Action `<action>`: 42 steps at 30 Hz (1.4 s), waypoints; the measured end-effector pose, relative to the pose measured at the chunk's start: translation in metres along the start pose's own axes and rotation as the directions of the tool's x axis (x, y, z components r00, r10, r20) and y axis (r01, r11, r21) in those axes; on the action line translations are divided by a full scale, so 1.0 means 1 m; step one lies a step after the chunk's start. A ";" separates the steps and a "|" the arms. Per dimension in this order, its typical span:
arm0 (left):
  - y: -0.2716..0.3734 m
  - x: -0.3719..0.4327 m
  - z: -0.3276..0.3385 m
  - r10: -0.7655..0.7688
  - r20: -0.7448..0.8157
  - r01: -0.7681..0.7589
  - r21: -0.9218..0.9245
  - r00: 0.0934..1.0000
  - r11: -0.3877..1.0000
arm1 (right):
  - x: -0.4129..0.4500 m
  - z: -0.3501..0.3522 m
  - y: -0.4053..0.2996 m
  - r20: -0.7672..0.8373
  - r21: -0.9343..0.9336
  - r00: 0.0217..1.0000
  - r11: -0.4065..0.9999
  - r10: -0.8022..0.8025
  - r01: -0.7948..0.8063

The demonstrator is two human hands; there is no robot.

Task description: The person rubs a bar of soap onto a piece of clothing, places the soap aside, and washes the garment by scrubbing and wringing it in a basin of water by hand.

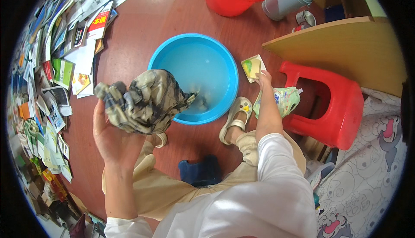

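A wet, bunched plaid cloth (146, 103) in beige and black rests on the palm of my left hand (118, 140), with the fingers hidden beneath it. One twisted end of the cloth hangs over a round blue plastic basin (234, 72). Cloudy water (194, 59) fills the lower part of the basin, and a dark patch shows under the surface. To the right, my right hand (264, 77) pinches the lower end of a pale yellow soap bar (255, 68). The bar lies over a small white tray (262, 60), beside a green and yellow patch.
Piled books (63, 69) line the left side of the wooden floor (129, 37). A red bucket (227, 6) and grey thermos (287, 0) stand at the back. On the right are a red plastic stool (343, 108) and a green refill pouch (287, 100); a dark blue stool (201, 171) is below me.
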State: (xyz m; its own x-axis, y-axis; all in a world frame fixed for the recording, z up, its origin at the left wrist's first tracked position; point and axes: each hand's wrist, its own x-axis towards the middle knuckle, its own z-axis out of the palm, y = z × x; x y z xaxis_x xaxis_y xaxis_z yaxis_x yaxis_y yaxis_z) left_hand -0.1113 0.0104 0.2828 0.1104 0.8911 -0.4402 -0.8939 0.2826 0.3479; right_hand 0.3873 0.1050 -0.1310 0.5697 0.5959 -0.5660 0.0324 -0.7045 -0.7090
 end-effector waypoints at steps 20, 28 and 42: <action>0.017 -0.033 0.015 -0.159 0.329 0.125 0.122 0.931 0.985 | -0.461 0.044 -0.263 0.778 0.197 0.243 0.592 -0.580 0.782; 0.014 -0.037 0.015 -0.127 0.042 0.110 0.280 0.991 0.954 | -0.442 0.053 -0.267 0.478 0.487 0.387 0.605 -0.788 0.630; 0.002 -0.008 0.013 0.134 0.075 -0.153 0.411 0.988 0.899 | -0.460 0.045 -0.274 0.849 0.522 0.303 0.779 -0.434 -0.348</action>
State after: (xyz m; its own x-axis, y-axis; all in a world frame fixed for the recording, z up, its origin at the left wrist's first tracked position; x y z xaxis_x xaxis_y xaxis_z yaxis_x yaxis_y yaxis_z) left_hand -0.1081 0.0082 0.2976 0.0218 0.9452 -0.3259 -0.6416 0.2632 0.7205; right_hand 0.0794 0.0407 0.3047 -0.5385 0.8132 -0.2209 -0.6015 -0.5545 -0.5751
